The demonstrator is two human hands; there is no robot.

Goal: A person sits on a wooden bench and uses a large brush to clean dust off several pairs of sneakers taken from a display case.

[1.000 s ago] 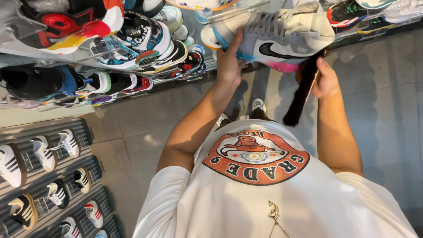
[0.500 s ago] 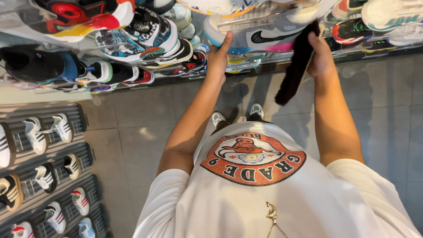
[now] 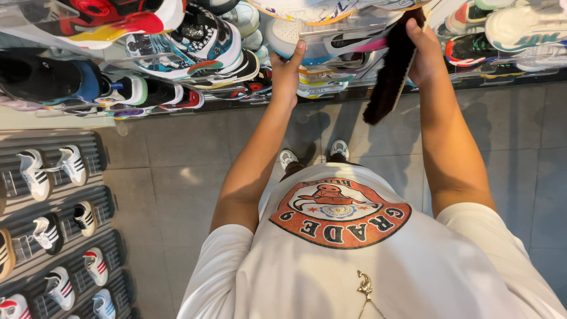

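- Left hand (image 3: 287,70) raised to the shelf front, fingers stretched up and closed around the heel end of a pale sneaker (image 3: 331,44), thumb side toward the body; palm pressed to the shoe, grasping it.
- Right hand (image 3: 424,56) also raised, just right of the sneaker, fingers curled tight around the top of a dark, long-bristled brush (image 3: 391,68); grip closed on it.
- Tiled floor (image 3: 177,153) grey, fills the middle of the view below the shelves.
- White T-shirt (image 3: 378,272) with a round orange and black print takes up the lower frame; thin chain pendant (image 3: 365,286) hangs over it.
- Wall rack (image 3: 53,195) at lower left, dark slatted rows holding small white and striped shoes.
- Sneaker sits on a clear shelf (image 3: 366,35) among other shoes, between the two hands, toe pointing right.
- Brush hangs slanted down and to the left from the right hand, its upper part over the sneaker's toe end; whether bristles touch the shoe cannot be told.
- Colourful shoes (image 3: 195,41) crowd the shelves at upper left.
- Person's own white shoe tips (image 3: 313,155) show on the floor between the arms.
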